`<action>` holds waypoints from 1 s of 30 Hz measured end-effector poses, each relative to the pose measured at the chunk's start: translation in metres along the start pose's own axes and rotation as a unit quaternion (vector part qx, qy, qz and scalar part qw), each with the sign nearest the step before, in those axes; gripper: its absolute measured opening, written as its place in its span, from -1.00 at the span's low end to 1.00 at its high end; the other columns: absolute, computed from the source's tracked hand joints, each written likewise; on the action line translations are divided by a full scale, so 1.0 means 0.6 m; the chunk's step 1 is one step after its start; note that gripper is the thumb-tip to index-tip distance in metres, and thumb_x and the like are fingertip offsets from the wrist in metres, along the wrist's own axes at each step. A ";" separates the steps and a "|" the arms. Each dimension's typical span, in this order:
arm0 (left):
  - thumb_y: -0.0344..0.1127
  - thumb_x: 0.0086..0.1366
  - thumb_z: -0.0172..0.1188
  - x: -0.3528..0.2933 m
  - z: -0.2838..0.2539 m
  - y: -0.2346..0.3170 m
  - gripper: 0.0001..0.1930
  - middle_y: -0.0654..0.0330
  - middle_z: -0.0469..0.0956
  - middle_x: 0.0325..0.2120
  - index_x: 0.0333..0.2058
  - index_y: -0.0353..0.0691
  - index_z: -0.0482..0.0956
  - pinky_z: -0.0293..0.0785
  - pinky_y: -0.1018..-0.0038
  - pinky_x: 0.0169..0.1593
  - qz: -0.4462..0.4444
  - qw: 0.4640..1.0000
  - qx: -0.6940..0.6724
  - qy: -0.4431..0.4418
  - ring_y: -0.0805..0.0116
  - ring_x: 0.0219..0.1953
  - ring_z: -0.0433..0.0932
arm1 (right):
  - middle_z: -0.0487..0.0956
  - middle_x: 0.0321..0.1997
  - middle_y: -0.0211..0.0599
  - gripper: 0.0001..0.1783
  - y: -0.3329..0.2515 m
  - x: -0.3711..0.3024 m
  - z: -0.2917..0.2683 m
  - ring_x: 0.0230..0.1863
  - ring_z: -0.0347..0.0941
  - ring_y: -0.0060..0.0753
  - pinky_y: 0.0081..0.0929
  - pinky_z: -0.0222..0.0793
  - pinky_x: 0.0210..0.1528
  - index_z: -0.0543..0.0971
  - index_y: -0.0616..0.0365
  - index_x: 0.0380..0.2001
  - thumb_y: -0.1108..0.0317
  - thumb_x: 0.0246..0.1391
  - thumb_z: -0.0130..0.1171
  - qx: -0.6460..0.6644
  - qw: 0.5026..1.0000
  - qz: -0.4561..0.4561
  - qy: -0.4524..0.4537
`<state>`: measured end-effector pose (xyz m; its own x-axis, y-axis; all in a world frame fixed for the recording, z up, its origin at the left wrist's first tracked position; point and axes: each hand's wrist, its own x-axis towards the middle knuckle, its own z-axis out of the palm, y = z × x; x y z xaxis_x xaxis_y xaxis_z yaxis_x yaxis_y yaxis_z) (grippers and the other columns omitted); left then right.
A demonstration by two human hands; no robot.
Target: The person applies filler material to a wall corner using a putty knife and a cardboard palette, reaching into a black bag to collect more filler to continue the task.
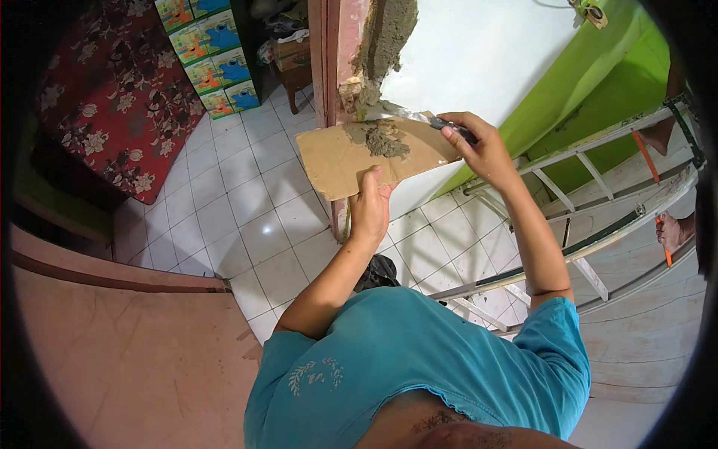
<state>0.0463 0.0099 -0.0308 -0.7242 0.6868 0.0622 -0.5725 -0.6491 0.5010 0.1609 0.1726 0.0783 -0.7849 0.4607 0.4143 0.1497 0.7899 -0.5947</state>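
Grey wet mortar (pixel 383 139), a small lumpy heap, sits on the upper middle of a flat brown cardboard sheet (pixel 351 159) used as a hawk, just above and beyond the fingers of the left hand (pixel 369 206). That hand pinches the sheet's lower edge, thumb on top and the other fingers hidden under the board, and holds it nearly level against the pink-painted door jamb (pixel 329 60). The right hand (pixel 479 146) is curled tight around the dark handle of a narrow metal trowel (pixel 407 116), whose blade runs leftward from the fingertips, across the far edge of the cardboard, to the raw joint between jamb and white wall (pixel 479 52).

Up from the blade tip, a vertical strip of rough grey mortar fill (pixel 385 37) already packs the gap, reaching to the top of the view. At the blade's level the fill looks ragged and crumbly, and below the cardboard the joint is hidden, so how much remains cannot be told. Only a modest portion of mix is left on the board, which suggests the patching is well under way but not smoothed or finished.

A metal ladder (pixel 598 150) slants past the right forearm, in front of a lime-green wall (pixel 621 67). The white tiled floor (pixel 247 194) lies far below both hands, with a red flowered mattress (pixel 112 90) and stacked colourful cartons (pixel 209 56) away to the left.
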 end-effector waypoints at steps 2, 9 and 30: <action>-0.36 0.36 0.05 0.001 -0.002 -0.001 -0.60 0.11 0.41 0.06 0.15 -0.26 0.31 0.48 0.02 0.19 0.002 1.000 -0.004 0.006 0.15 0.13 0.48 | 0.60 -0.25 -0.24 -0.71 -0.005 -0.007 0.006 -0.29 0.53 -0.34 -0.45 0.46 -0.18 0.62 0.13 -0.04 0.28 0.20 0.27 -0.039 0.999 -0.017 0.020; -0.36 0.36 0.04 0.000 -0.009 0.000 -0.61 0.12 0.42 0.04 0.14 -0.26 0.32 0.50 0.04 0.16 -0.008 1.000 -0.004 0.000 0.16 0.10 0.50 | 0.57 -0.31 -0.25 -0.71 -0.003 -0.029 -0.012 -0.26 0.54 -0.26 -0.37 0.45 -0.22 0.63 0.09 -0.06 0.36 0.13 0.31 -0.071 0.993 -0.079 0.044; -0.39 0.32 0.00 0.003 -0.014 -0.001 -0.59 0.10 0.43 0.09 0.14 -0.29 0.32 0.47 0.06 0.21 -0.010 1.000 0.009 0.001 0.12 0.14 0.50 | 0.48 -0.31 -0.44 -0.64 -0.088 -0.035 -0.066 -0.21 0.41 -0.33 -0.32 0.24 -0.12 0.64 -0.10 -0.07 0.40 0.00 0.32 -0.414 0.871 -0.262 0.021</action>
<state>0.0419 0.0089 -0.0385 -0.7132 0.6992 0.0495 -0.5806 -0.6289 0.5172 0.1933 0.1370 0.1281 -0.8561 -0.0509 0.5142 0.1730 0.9095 0.3781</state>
